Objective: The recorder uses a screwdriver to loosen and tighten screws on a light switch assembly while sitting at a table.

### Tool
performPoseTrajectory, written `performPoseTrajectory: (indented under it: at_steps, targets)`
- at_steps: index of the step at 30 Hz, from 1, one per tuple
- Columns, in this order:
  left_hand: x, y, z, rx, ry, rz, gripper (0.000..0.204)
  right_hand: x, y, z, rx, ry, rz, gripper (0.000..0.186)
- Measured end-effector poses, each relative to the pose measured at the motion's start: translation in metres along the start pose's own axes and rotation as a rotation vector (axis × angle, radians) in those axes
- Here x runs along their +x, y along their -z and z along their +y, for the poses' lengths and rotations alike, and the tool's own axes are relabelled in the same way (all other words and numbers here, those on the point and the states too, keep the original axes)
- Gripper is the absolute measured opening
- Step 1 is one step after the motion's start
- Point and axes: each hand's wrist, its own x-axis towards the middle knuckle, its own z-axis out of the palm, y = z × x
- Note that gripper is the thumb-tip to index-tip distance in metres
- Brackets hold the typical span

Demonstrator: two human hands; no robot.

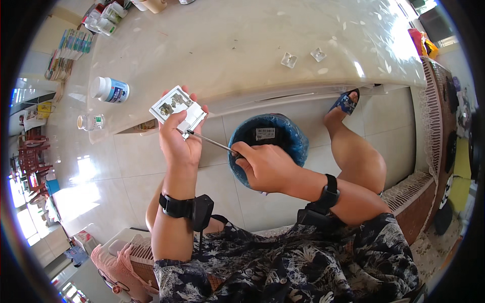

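My left hand (179, 141) is closed around a square white plate (178, 102), which looks like a wall switch with brownish metal parts exposed on its upper face. The thumb presses on its near side and fingertips show along its far edges. My right hand (265, 166) is closed on a screwdriver (212, 142) with a thin metal shaft; its handle is hidden in the fist. The shaft slants left, and its dark tip meets the near corner of the plate. Below the right hand stands a blue bin (299, 132) with a label inside.
On the pale covered table (217, 60) lie two small white square pieces (289, 60). A white bottle with a blue label (110, 90) and a clear jar (91, 121) sit at its left edge. Books (70, 53) and more containers (106, 25) are at the far left.
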Motion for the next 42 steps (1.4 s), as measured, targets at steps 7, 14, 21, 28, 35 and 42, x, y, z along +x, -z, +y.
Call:
performPoseTrajectory:
  at_steps: [7, 14, 21, 28, 35, 42]
  targets:
    - [0.003, 0.002, -0.005, 0.148, -0.050, 0.062, 0.063, -0.006, -0.001, -0.007, -0.278, 0.003, -0.003, 0.020]
    - [0.001, 0.001, -0.005, 0.032, 0.164, -0.056, 0.062, 0.014, 0.020, 0.033, 0.604, 0.144, -0.117, 0.019]
    - [0.004, 0.004, -0.002, -0.040, 0.171, -0.138, 0.062, 0.013, 0.032, 0.030, 1.658, -0.528, -0.750, 0.029]
    - [0.005, 0.001, -0.006, -0.047, 0.061, -0.030, 0.060, 0.000, -0.011, 0.008, 0.662, 0.042, 0.013, 0.024]
    - [0.005, -0.002, -0.011, -0.075, 0.007, 0.030, 0.058, -0.009, -0.028, -0.003, 0.287, -0.064, 0.070, 0.025]
    - [0.001, -0.003, -0.009, -0.075, -0.015, 0.096, 0.058, -0.007, -0.028, -0.005, 0.008, -0.048, 0.050, 0.023]
